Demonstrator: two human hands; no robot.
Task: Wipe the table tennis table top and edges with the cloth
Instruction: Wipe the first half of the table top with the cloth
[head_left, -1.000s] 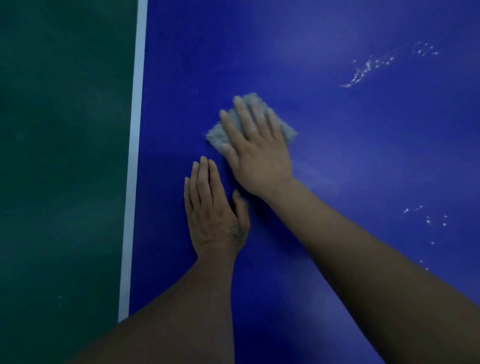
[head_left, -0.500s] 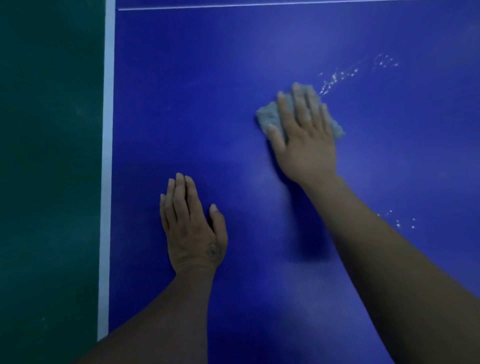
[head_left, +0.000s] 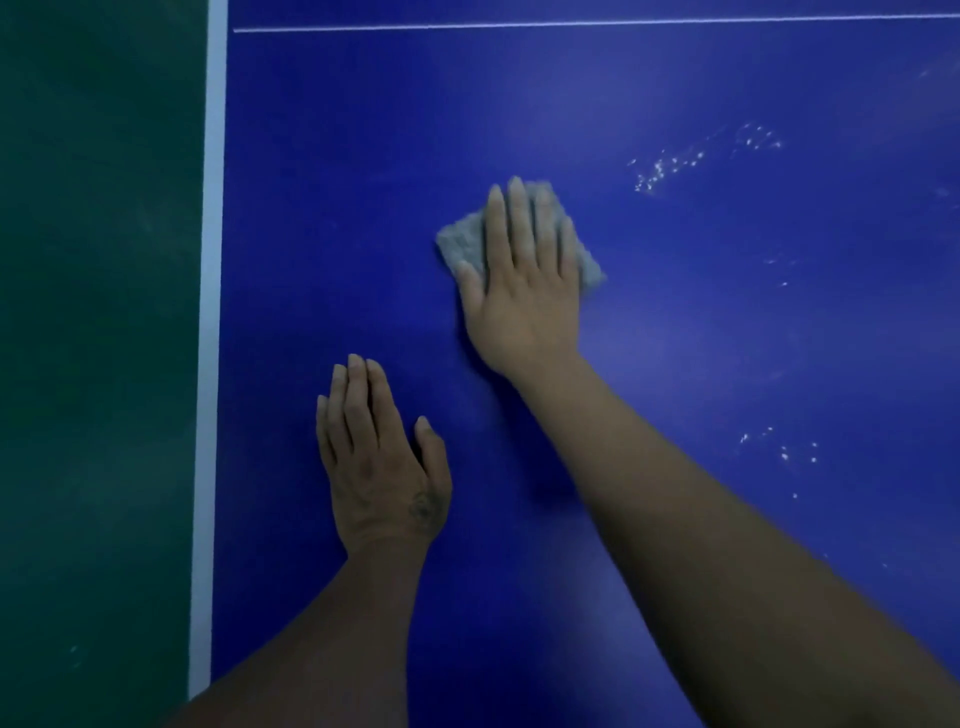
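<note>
The blue table tennis table top (head_left: 675, 338) fills most of the view. A folded grey cloth (head_left: 462, 241) lies flat on it near the middle. My right hand (head_left: 524, 291) presses down on the cloth with straight fingers and covers most of it. My left hand (head_left: 382, 462) rests flat on the bare table, lower and to the left, fingers straight and together. White specks (head_left: 675, 166) dot the surface to the right of the cloth, and a smaller scatter of white specks (head_left: 779, 449) lies lower right.
A white edge stripe (head_left: 210, 338) runs down the table's left side, with the dark green floor (head_left: 98, 364) beyond it. A thin white line (head_left: 571, 23) crosses the table near the top of the view.
My right hand slid the cloth right towards the specks, then back a little left. The view shifted so the table edge sits farther left. My left hand stays flat on the table.
</note>
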